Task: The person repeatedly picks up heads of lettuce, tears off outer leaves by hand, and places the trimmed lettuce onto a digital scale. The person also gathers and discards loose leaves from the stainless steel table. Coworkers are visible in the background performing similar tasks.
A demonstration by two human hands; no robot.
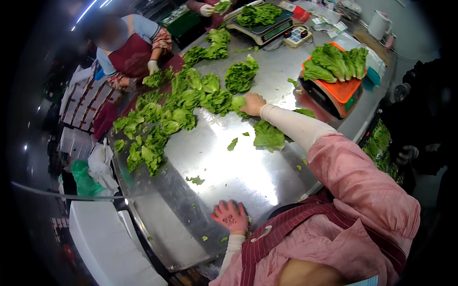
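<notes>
My left hand [230, 218], in a pink glove with a dark print, rests palm down on the steel table [229, 186] near its front edge. Its fingers are spread and it holds nothing. Reaching across the table, my bare right hand [253, 104] grips a pale green lettuce head [239, 104] at the right end of a long pile of lettuce [189, 98]. The fingertips are partly hidden against the leaves. Just behind that hand stands another lettuce head [242, 77]. Below my right forearm lies a loose lettuce leaf [269, 136], with small leaf scraps [195, 180] scattered nearer to me.
An orange tray [341, 91] of lettuce sits on a scale [318, 94] at the right. Farther back are another scale [263, 28] loaded with lettuce and a power strip [297, 37]. Co-workers stand opposite, one gloved hand [152, 67] at lettuce. White foam boxes [103, 246] stand left.
</notes>
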